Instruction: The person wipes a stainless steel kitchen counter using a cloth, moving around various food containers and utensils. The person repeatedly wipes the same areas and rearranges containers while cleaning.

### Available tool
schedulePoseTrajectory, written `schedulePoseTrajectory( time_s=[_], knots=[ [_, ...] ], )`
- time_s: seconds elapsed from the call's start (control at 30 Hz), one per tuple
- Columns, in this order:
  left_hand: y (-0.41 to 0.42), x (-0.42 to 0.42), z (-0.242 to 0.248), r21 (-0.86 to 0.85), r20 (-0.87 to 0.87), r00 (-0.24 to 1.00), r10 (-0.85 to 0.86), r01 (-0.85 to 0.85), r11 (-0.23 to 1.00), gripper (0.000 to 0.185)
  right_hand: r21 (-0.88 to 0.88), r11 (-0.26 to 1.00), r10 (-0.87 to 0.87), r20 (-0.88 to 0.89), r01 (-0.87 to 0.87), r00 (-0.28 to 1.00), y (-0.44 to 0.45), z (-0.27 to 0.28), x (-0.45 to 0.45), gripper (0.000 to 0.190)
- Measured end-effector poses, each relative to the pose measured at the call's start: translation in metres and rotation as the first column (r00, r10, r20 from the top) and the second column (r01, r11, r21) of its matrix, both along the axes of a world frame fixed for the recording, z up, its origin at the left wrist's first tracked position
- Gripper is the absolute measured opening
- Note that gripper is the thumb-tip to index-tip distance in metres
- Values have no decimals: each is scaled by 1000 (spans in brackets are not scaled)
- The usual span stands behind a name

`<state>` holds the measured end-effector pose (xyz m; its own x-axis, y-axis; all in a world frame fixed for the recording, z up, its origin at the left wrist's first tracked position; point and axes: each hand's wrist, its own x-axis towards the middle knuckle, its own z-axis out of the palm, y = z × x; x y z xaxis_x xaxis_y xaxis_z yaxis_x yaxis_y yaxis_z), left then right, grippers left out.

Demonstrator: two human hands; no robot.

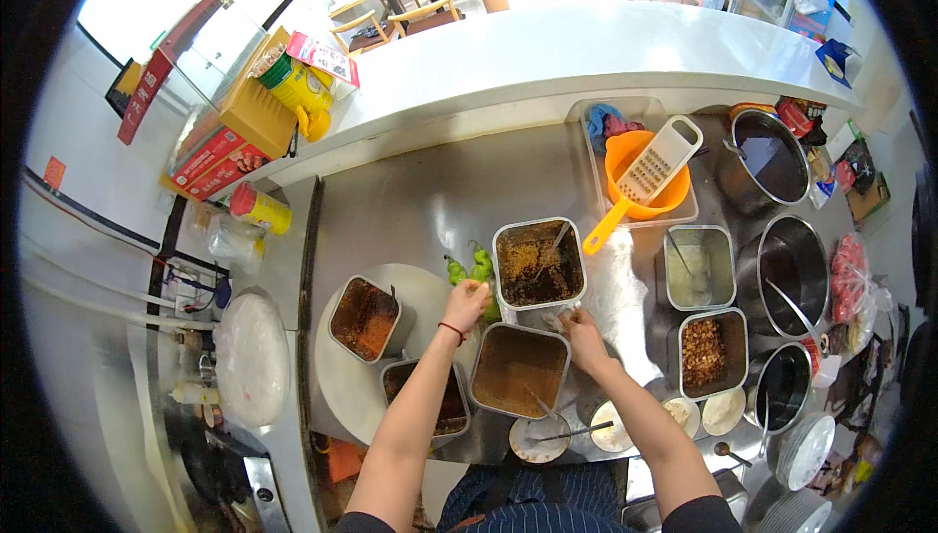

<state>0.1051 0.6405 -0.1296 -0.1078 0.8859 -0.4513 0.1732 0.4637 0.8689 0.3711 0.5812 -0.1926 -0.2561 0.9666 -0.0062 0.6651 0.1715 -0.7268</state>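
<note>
My left hand [467,307], with a red cord at the wrist, is at the green peppers [481,266]. Its fingers are drawn together, and whether they grip a pepper is hidden. Between two square metal containers, my right hand [584,335] pinches a crumpled whitish cloth or wipe [560,317]. The farther container [540,291] has dark contents with yellowish bits and a spoon. Brown sauce fills the nearer container [519,372], which also has a utensil in it. A container of reddish seasoning [365,319] stands on the round white board [333,379], left of my left hand.
An orange strainer [645,166] with a grater [659,159] sits in a clear plastic tub [689,212]. Large metal pots [784,273] line the right side. Small bowls [538,439] stand along the front edge. A raised white counter [542,49] bounds the back.
</note>
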Motion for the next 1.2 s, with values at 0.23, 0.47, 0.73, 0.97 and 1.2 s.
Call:
schedulePoseTrajectory(
  time_s=[0.23,0.47,0.73,0.97,1.2],
  knots=[
    [-44,-7,58,-216,-337,801,-494,445,869,37,-81,973,222,89,-215,971,-7,18,23,38],
    [-50,-2,54,-394,-508,530,-679,558,730,25,25,997,-71,176,68,982,-5,18,41,46],
    [-56,6,69,-320,-226,779,-585,508,800,18,-15,1000,-18,215,22,976,-3,8,37,58],
    [-57,-3,71,-262,-119,839,-531,490,832,20,-14,981,-190,177,196,966,2,0,49,57],
    [-58,-12,111,-286,-24,921,-389,367,885,25,111,979,147,215,-174,965,-23,-11,5,39]
  ],
)
